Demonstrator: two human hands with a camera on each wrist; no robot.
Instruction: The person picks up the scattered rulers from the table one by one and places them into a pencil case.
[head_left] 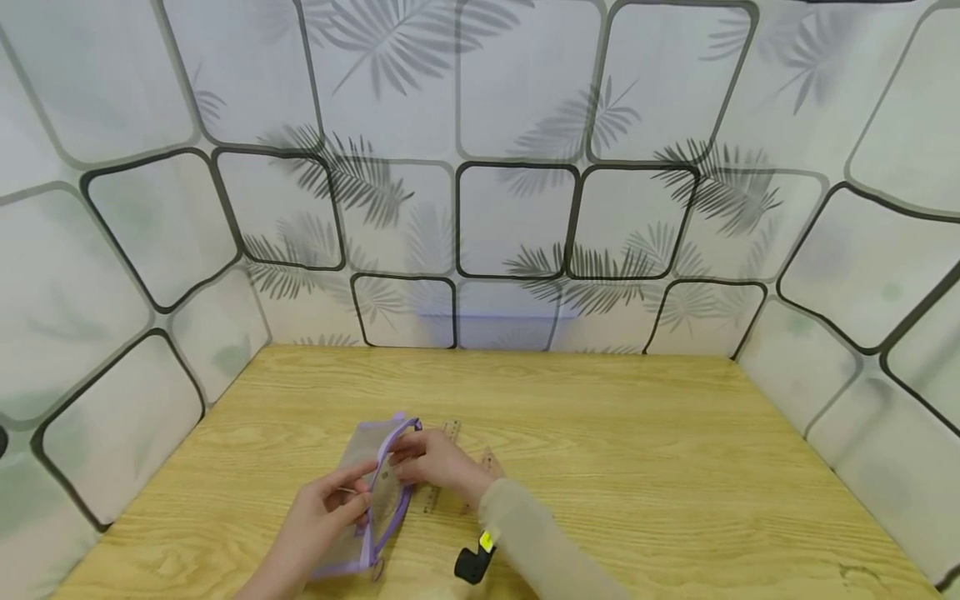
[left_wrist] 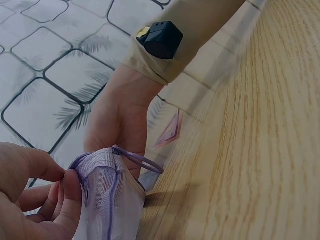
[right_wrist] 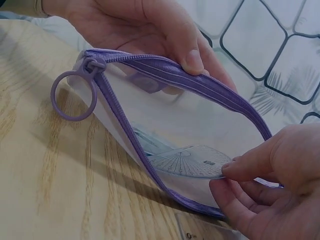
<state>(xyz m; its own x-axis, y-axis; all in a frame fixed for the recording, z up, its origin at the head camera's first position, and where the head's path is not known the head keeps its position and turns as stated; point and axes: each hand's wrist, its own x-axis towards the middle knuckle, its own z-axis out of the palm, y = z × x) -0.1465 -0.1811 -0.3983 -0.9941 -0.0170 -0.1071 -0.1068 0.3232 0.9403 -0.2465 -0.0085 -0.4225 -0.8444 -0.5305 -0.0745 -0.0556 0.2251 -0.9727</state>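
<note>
A see-through mesh zip pouch (head_left: 358, 450) with purple trim stands with its mouth unzipped towards the right. My left hand (head_left: 318, 510) pinches the pouch's upper zip edge (right_wrist: 175, 76) between thumb and fingers, keeping the mouth apart. In the right wrist view, a clear protractor (right_wrist: 187, 162) lies inside the mouth, its rim pinched by the thumb and fingers of my right hand (right_wrist: 280, 180). Another clear flat piece (right_wrist: 149, 141) is partly hidden beneath the protractor. A purple ring pull (right_wrist: 73, 96) hangs at the near end of the zip.
Just right of the pouch, a clear ruler (head_left: 452, 430) lies on the wooden table (head_left: 637, 442), partly behind my right hand. A pinkish triangular set square (head_left: 489, 463) is beside it, partly covered by my right wrist. Patterned cloth walls (head_left: 517, 217) enclose the table's back and sides.
</note>
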